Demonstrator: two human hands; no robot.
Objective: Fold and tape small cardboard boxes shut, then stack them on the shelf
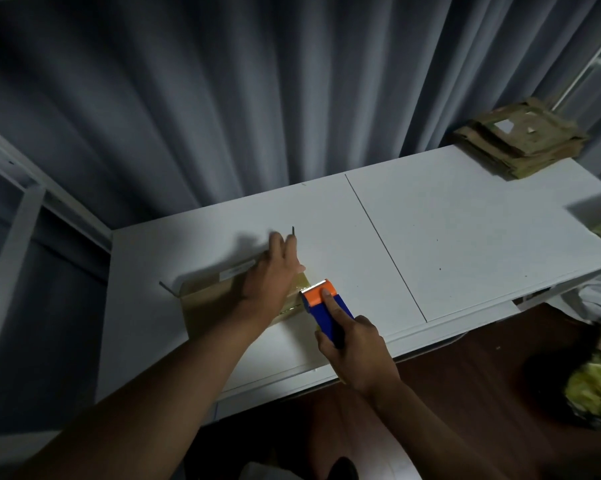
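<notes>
Left hand (pixel 275 271) is pressing flat, fingers extended, on the cardboard box (pixel 216 299); its white label (pixel 235 270), just left of the hand, is illegible. Right hand (pixel 356 348) is gripping the blue-orange tape dispenser (pixel 326 306), index finger extended along it, just right of the left hand.

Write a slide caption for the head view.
Left hand steadies a cardboard box while right hand runs the tape dispenser over it.
</notes>
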